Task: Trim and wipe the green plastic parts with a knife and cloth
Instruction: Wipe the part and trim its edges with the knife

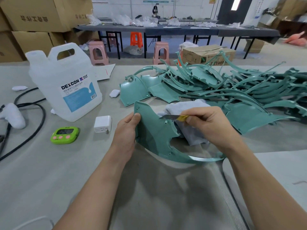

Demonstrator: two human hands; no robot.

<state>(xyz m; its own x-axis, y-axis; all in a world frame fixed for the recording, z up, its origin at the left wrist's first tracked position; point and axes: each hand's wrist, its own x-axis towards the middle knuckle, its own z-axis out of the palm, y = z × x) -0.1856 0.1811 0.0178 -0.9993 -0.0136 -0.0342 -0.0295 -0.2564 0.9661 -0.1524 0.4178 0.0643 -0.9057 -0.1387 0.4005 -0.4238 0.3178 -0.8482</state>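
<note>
While at part point(154, 130) edge, knife point(171, 117)

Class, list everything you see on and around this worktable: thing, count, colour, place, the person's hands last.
held part: one, teal green, front centre
loose parts: many, teal green, piled table right
knife: one, silver blade, yellow grip, over held part
cloth: one, grey, behind held part
jug: one, translucent white, table left
timer: one, green, before jug
charger: one, white, beside timer
cables: a few, black, far left
stools: at least three, pink and orange, beyond table
boxes: several, brown, back left
left hand: grips held part's left edge
right hand: pinches knife
</note>
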